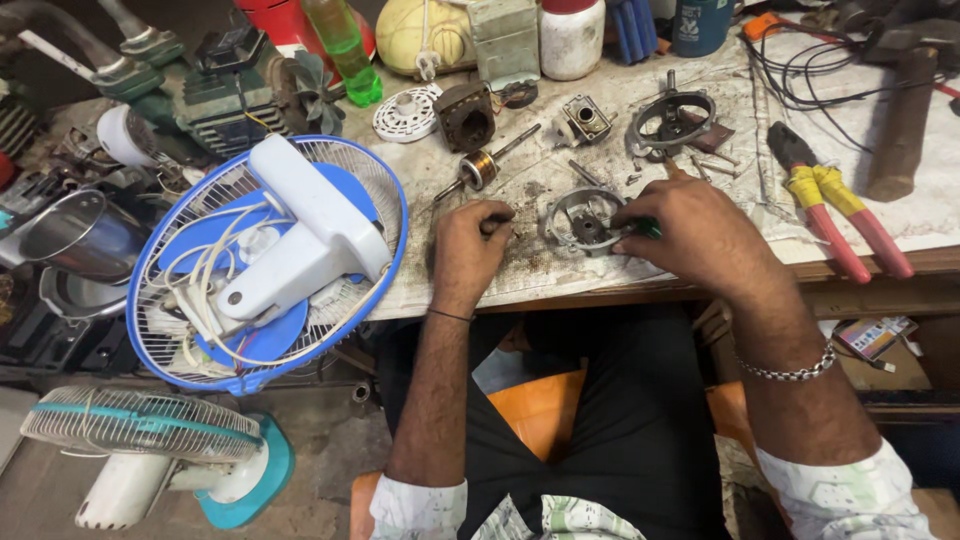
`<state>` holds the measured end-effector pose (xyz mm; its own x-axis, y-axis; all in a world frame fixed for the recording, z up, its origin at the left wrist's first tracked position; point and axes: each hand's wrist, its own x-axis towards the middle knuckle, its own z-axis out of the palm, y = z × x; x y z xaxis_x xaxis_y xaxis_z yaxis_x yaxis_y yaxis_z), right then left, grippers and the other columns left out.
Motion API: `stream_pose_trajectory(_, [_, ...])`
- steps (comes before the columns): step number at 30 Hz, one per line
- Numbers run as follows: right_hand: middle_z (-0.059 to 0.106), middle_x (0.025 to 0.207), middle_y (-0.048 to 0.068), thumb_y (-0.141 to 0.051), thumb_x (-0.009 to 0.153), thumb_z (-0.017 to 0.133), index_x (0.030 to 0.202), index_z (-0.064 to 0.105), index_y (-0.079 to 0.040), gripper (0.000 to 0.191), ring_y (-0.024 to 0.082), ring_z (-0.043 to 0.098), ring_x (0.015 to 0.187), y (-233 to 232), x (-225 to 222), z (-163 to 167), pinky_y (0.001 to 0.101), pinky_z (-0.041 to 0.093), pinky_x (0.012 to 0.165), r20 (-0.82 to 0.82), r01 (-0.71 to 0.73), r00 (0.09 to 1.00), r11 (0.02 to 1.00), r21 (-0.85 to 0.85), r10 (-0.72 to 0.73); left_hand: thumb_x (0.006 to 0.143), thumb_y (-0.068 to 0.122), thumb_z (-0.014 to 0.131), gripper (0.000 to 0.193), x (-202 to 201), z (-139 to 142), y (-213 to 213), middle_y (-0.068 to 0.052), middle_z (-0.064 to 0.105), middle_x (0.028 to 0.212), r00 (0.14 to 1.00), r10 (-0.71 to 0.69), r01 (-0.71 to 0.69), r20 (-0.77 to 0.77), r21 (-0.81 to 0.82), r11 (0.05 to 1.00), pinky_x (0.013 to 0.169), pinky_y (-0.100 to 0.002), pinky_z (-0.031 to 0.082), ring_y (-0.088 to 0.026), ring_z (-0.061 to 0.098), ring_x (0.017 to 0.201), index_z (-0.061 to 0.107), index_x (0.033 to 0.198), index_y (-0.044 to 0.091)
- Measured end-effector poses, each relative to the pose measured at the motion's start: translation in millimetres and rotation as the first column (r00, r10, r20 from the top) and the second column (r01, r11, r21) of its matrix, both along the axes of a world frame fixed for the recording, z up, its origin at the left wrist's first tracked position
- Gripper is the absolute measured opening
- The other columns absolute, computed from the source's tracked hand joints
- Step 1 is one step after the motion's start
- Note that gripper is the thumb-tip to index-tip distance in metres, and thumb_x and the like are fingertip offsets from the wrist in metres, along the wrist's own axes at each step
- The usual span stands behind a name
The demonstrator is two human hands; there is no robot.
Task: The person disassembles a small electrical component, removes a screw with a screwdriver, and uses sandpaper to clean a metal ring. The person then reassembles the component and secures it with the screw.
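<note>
My left hand (pixel 470 248) rests on the bench with its fingers curled around a small dark part, hard to make out. My right hand (pixel 690 235) grips a green-handled tool (pixel 648 228), its tip at a round metal motor end cover (pixel 582 218) lying between both hands. Beyond the left hand lies a rotor with a copper-coloured core on a shaft (pixel 482 167). A second ring-shaped metal cover (pixel 673 118) sits farther back on the right.
A white and blue fan with its guard (pixel 270 260) leans at the bench's left edge. Pliers with red and yellow grips (pixel 835 205) lie right. A hammer (pixel 905 120), wires, bottles and a motor block (pixel 466 115) crowd the back. Another fan (pixel 150 450) is on the floor.
</note>
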<state>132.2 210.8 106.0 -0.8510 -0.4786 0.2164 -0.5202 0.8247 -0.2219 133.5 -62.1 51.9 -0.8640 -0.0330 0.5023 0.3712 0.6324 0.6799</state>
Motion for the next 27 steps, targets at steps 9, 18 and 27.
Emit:
stream_pose_trajectory(9, [0.075,0.095,0.014,-0.027,0.078,0.085,0.11,0.079,-0.012,0.036,0.028,0.073,0.09,-1,0,2,0.0433,0.058,0.09,0.012,0.009,1.0,1.0,-0.002,-0.009,0.081,0.004,0.08,0.016,6,7,2,-0.008,0.077,0.097,0.996,-0.09,0.09,-0.02,-0.006,0.996,0.076,-0.03,0.061,-0.018,0.074,0.081,0.077,0.097,0.004])
stream_pose_trajectory(18, [0.075,0.093,0.015,-0.026,0.077,0.085,0.108,0.079,-0.01,0.036,0.03,0.072,0.092,-2,2,4,0.0445,0.057,0.09,-0.018,-0.031,0.999,0.999,-0.038,0.03,0.077,0.01,0.081,0.015,9,12,9,-0.006,0.077,0.094,0.999,-0.043,0.046,0.019,-0.204,0.978,0.088,-0.037,0.054,-0.025,0.067,0.094,0.079,0.091,0.007])
stream_pose_trajectory(27, [0.075,0.09,0.015,-0.025,0.078,0.084,0.106,0.079,-0.01,0.032,0.03,0.072,0.088,-12,-5,-1,0.0484,0.052,0.1,-0.02,-0.101,0.995,0.994,-0.049,0.1,0.08,0.006,0.079,0.01,6,4,3,-0.007,0.077,0.096,0.991,0.067,-0.09,-0.12,-0.197,0.976,0.084,-0.04,0.054,-0.029,0.064,0.093,0.078,0.091,0.006])
